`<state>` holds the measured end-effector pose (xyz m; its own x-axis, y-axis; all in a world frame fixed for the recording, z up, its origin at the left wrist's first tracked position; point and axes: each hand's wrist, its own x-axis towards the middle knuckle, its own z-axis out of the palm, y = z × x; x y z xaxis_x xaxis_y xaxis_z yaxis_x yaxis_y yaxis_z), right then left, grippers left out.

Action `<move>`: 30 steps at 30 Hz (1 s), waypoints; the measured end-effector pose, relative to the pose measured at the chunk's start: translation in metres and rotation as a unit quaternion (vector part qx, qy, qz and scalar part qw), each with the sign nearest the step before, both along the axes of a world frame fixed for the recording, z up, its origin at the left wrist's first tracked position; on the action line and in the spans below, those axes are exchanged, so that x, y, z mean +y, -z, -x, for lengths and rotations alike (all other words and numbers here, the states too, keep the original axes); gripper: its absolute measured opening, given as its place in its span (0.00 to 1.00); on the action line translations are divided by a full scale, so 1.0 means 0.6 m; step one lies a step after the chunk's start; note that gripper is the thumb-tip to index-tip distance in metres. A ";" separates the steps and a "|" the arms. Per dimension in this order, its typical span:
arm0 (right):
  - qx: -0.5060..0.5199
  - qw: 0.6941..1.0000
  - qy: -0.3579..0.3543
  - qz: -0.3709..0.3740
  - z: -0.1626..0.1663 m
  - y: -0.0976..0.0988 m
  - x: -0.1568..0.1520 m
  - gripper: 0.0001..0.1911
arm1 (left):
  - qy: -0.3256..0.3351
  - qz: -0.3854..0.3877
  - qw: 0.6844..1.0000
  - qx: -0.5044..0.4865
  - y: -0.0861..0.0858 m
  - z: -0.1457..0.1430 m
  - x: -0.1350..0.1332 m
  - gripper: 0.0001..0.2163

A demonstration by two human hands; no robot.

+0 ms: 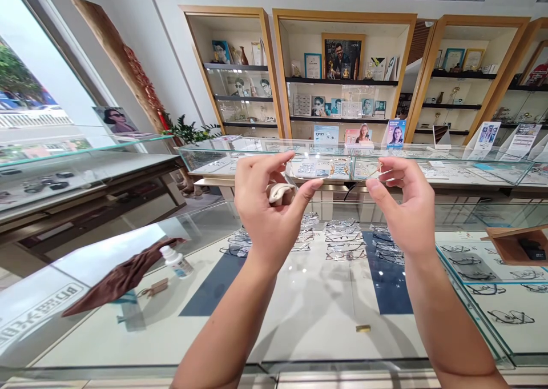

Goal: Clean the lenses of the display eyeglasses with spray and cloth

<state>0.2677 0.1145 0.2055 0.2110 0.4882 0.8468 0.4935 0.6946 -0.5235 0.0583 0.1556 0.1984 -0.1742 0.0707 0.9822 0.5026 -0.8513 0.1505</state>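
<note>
In an optician's showroom, a person lifts thin-rimmed spectacles (340, 168) above the glass table (299, 320). The left hand (269, 206) and right hand (406, 206) each pinch one end, seemingly to keep fingertips off the lenses. A cream cloth (280, 193) sits tucked in the left palm. A spray bottle (176, 261) and brown pouch (124, 277) lie nearby.

Brown cloth (124, 277), white bottle (176, 261), beige wipe (280, 193), navy display stripes (387, 280), tan shelf frames (342, 16)
</note>
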 end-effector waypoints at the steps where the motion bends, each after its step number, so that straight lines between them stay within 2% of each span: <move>1: 0.000 1.000 0.000 0.000 0.000 0.000 0.000 0.16 | 0.002 -0.004 1.000 0.001 0.000 0.000 0.000 0.19; 11: -0.002 0.998 0.031 -0.046 0.005 -0.001 -0.004 0.16 | 0.001 0.017 1.000 0.001 -0.004 -0.002 -0.002 0.18; 30: -0.024 0.996 0.048 -0.077 0.003 -0.001 -0.007 0.15 | 0.022 0.071 0.997 0.007 -0.001 0.000 0.000 0.18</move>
